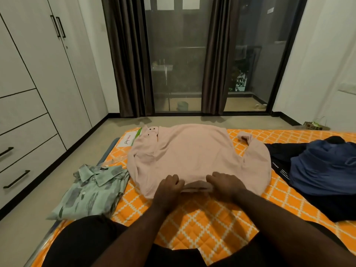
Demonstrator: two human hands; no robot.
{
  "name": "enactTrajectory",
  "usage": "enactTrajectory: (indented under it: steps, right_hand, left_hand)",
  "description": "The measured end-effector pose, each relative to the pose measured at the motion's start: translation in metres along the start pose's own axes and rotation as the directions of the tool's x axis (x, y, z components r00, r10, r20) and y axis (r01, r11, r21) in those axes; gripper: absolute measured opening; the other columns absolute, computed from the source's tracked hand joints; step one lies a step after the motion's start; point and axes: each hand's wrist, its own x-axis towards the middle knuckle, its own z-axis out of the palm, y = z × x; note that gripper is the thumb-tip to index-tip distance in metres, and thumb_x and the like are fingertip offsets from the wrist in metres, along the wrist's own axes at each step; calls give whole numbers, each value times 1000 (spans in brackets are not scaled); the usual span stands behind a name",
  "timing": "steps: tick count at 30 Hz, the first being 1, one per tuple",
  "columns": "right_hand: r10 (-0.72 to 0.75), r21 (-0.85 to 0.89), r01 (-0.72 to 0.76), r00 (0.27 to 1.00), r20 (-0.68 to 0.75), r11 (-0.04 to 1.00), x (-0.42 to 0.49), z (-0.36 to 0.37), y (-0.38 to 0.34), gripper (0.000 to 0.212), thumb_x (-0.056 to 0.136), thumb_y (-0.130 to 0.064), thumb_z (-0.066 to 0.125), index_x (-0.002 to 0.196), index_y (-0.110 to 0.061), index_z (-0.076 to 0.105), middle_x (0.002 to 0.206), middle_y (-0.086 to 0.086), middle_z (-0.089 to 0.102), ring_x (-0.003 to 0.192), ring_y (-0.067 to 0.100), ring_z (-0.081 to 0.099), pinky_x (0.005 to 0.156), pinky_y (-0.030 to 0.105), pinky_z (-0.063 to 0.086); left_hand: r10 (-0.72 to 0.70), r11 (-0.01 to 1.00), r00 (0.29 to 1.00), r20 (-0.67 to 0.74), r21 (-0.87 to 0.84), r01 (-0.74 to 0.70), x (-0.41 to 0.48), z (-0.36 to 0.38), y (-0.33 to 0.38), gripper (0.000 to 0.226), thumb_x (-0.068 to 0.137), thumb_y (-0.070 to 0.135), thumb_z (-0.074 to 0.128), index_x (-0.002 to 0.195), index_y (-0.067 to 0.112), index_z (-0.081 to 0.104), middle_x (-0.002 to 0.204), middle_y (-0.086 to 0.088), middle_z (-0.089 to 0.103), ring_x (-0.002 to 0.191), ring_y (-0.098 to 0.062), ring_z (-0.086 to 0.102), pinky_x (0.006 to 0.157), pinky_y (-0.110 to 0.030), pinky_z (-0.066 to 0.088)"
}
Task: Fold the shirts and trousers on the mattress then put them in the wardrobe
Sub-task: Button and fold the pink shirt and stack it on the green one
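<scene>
A pale pink shirt [192, 153] lies face down and spread out on the orange patterned mattress [208, 222], its collar toward me. My left hand [170, 186] and my right hand [225, 183] each pinch one end of the collar at the near edge. The left sleeve is folded over the back; the right sleeve curves out to the side. A folded pale green printed shirt [90, 191] rests at the mattress's left edge. A heap of blue and dark navy clothes [319, 170] is piled on the right. The white wardrobe [38, 83] stands along the left wall, doors closed.
Beige floor runs between the mattress and the wardrobe. Dark curtains [127, 60] and a glass sliding door fill the far wall. A white label sheet [131, 140] lies at the mattress's far left corner. My dark-clad knees are at the bottom of the view.
</scene>
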Motion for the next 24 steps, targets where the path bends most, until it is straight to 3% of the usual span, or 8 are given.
enactTrajectory:
  steps: [4, 6, 8, 10, 13, 16, 22, 24]
  right_hand:
    - [-49, -90, 43, 997, -64, 995, -4, -6, -4, 25, 98, -44, 51, 115, -27, 46, 114, 3, 53, 103, 26, 55, 70, 37, 39]
    - [-62, -107, 74, 992, 114, 991, -6, -1, -6, 27, 97, -41, 54, 118, -26, 50, 121, 6, 56, 111, 28, 55, 80, 39, 45]
    - [-64, -115, 122, 909, 411, 986, -9, 7, -12, 39, 94, -31, 64, 130, -20, 53, 132, 11, 55, 122, 33, 54, 93, 41, 46]
    - [-66, -111, 170, 784, 617, 979, -13, 9, -20, 52, 88, -20, 74, 135, -13, 52, 137, 15, 54, 124, 34, 53, 95, 39, 46]
    - [-67, -37, 116, 774, 630, 993, -16, 1, -24, 52, 86, -28, 79, 131, -14, 56, 135, 12, 56, 122, 31, 54, 89, 33, 42]
    - [-56, 171, -36, 862, 503, 985, -18, -11, -20, 47, 88, -55, 70, 123, -25, 62, 128, 2, 62, 113, 21, 56, 87, 30, 45]
    - [-77, 216, -48, 841, 535, 975, -19, -7, -19, 55, 91, -67, 58, 133, -33, 59, 132, -2, 61, 117, 18, 57, 102, 32, 47]
    - [-116, 255, -3, 883, 454, 967, -7, -10, -18, 55, 91, -68, 58, 132, -31, 62, 129, -4, 65, 115, 17, 61, 100, 29, 47]
  left_hand:
    - [-4, 995, 1000, -12, 99, 5, 2, -4, 2, 8, 80, 13, 56, 82, 15, 49, 75, -8, 48, 62, -30, 51, 47, -37, 39]
    - [30, 997, 973, 229, 67, -47, -6, -4, 5, 10, 85, 17, 51, 95, 14, 52, 88, -11, 52, 74, -34, 58, 57, -41, 44]
    - [29, 1000, 843, 537, -17, -24, -13, -8, 10, 30, 96, 25, 50, 124, 14, 49, 119, -14, 52, 103, -38, 56, 80, -45, 47]
    - [30, 997, 694, 719, -67, 26, -17, -11, 14, 39, 98, 33, 54, 132, 18, 42, 130, -13, 47, 115, -36, 53, 90, -45, 46]
    - [32, 991, 755, 655, -122, 64, -17, -19, 16, 36, 92, 45, 58, 116, 20, 50, 117, -9, 54, 104, -28, 56, 84, -42, 48]
    - [-84, 941, 861, 501, -245, 235, -18, -25, 10, 44, 87, 65, 53, 106, 25, 55, 109, -1, 56, 100, -22, 55, 86, -38, 47]
    - [-325, 901, 772, 546, -69, 428, -7, -32, -16, 42, 93, 57, 55, 118, 24, 53, 125, -7, 51, 116, -29, 53, 95, -38, 44]
    - [-452, 846, 746, 489, -29, 532, -2, -37, -35, 44, 93, 54, 56, 123, 21, 51, 128, -10, 47, 118, -33, 53, 98, -41, 45]
